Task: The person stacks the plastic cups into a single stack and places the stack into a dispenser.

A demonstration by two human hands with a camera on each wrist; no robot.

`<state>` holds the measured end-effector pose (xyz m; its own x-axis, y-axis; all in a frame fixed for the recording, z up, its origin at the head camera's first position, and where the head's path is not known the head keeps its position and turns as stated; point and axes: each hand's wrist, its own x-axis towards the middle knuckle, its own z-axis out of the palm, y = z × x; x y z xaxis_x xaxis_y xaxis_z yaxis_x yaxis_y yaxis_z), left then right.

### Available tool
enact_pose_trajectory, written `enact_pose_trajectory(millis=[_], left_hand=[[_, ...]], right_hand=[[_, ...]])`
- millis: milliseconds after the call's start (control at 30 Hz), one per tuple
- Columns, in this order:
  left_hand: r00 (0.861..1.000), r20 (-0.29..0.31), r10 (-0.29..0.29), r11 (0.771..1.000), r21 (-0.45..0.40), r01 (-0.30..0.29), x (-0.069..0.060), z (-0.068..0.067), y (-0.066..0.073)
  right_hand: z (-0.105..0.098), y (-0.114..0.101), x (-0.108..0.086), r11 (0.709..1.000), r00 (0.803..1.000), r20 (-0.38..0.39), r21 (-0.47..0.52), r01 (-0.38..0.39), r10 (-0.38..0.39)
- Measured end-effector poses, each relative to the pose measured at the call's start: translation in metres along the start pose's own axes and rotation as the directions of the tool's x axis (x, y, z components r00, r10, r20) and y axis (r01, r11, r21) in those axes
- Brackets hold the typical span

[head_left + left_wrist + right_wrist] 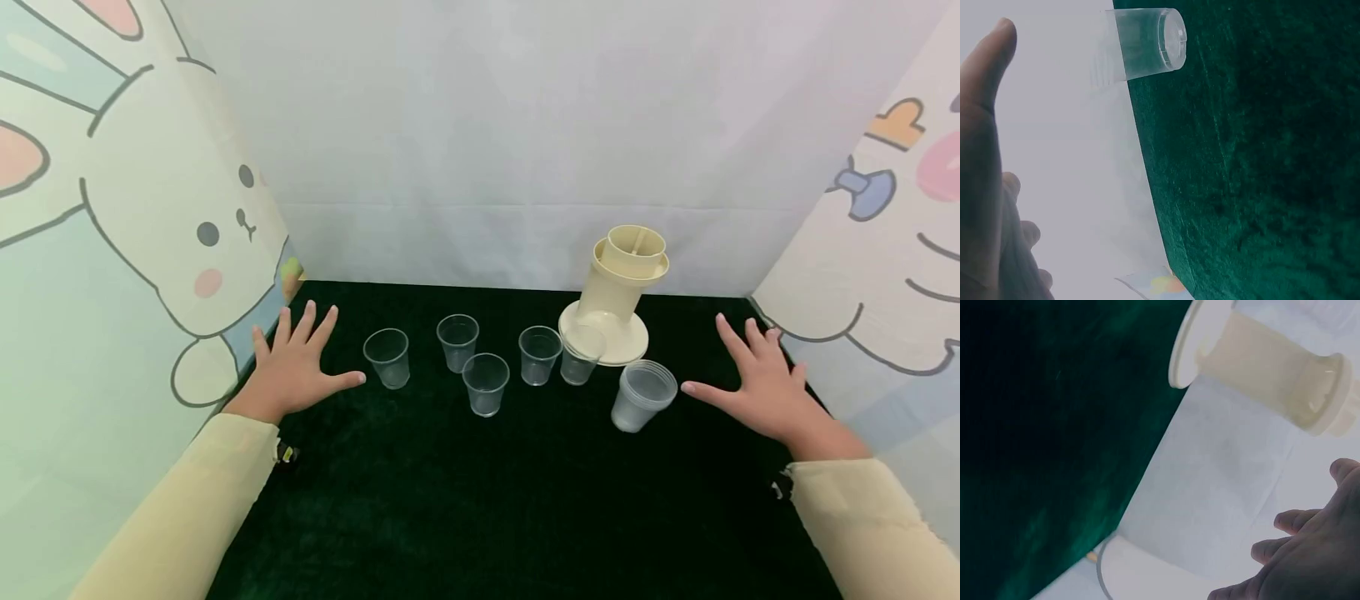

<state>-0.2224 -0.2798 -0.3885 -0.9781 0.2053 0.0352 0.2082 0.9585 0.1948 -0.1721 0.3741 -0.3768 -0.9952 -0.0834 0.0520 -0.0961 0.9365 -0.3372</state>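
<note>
My left hand (296, 368) is spread over the left side of the dark green cloth, holding nothing. Its thumb points toward a clear plastic cup (387, 357), a small gap away. Several more single clear cups stand upright to the right, among them a front one (486, 385) and one (582, 354) before the cream stand. My right hand (763, 390), also spread and holding nothing, is at the right. Nearest to it is a stack of nested clear cups (641, 398), just off the thumb tip. A cream plastic stand (611, 292) with a round base and wide tube stands behind.
The green cloth (510, 500) covers the table. A white backdrop (465, 167) closes the rear. Side panels with cartoon animals, a rabbit (172, 208) on the left among them, flank the table close to both arms.
</note>
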Motion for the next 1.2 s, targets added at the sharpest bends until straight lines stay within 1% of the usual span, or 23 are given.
enact_pose_trajectory(millis=[200,400,500,600,667,733,833,900,1000,1067,1133,1200], left_hand=[[1.0,-0.008,0.023,1.0,0.006,-0.023,0.003,0.003,0.001],[1.0,-0.009,0.028,0.999,-0.018,-0.029,0.005,0.007,0.002],[1.0,-0.003,0.029,0.998,-0.062,-0.029,0.006,0.01,0.003],[1.0,0.005,0.022,0.992,-0.123,-0.021,0.008,0.014,0.005],[1.0,0.008,0.016,0.985,-0.173,-0.015,0.009,0.016,0.007],[1.0,0.01,0.015,0.973,-0.232,-0.012,0.011,0.019,0.009],[1.0,0.028,0.008,0.939,-0.343,0.002,0.014,0.025,0.012],[0.999,0.044,-0.004,0.906,-0.422,0.022,0.015,0.029,0.014],[0.997,0.067,-0.037,0.848,-0.526,0.067,0.016,0.034,0.018],[0.996,0.072,-0.054,0.806,-0.585,0.086,0.017,0.035,0.021],[0.996,0.062,-0.06,0.762,-0.641,0.086,0.019,0.037,0.023],[0.997,0.042,-0.06,0.719,-0.691,0.072,0.021,0.039,0.026]], right_hand=[[0.011,-0.008,-0.003,0.993,1.0,0.029,0.121,-0.006,0.002],[0.022,-0.015,-0.007,0.967,0.998,0.064,0.253,-0.016,0.0],[0.027,-0.019,-0.008,0.948,0.997,0.072,0.318,-0.009,-0.015],[0.032,-0.023,-0.007,0.922,0.997,0.074,0.387,0.0,-0.031],[0.037,-0.026,-0.007,0.906,0.997,0.077,0.424,-0.004,-0.031],[0.042,-0.029,-0.006,0.89,0.996,0.088,0.456,-0.021,-0.021],[0.05,-0.035,-0.004,0.866,0.995,0.104,0.497,-0.049,-0.004],[0.055,-0.038,-0.003,0.85,0.995,0.102,0.524,-0.054,0.0],[0.062,-0.044,-0.002,0.819,0.996,0.085,0.572,-0.049,0.0],[0.065,-0.046,-0.002,0.79,0.997,0.074,0.611,-0.046,0.0],[0.069,-0.047,-0.001,0.757,0.998,0.068,0.652,-0.049,0.006],[0.072,-0.047,-0.002,0.725,0.998,0.066,0.687,-0.057,0.016]])
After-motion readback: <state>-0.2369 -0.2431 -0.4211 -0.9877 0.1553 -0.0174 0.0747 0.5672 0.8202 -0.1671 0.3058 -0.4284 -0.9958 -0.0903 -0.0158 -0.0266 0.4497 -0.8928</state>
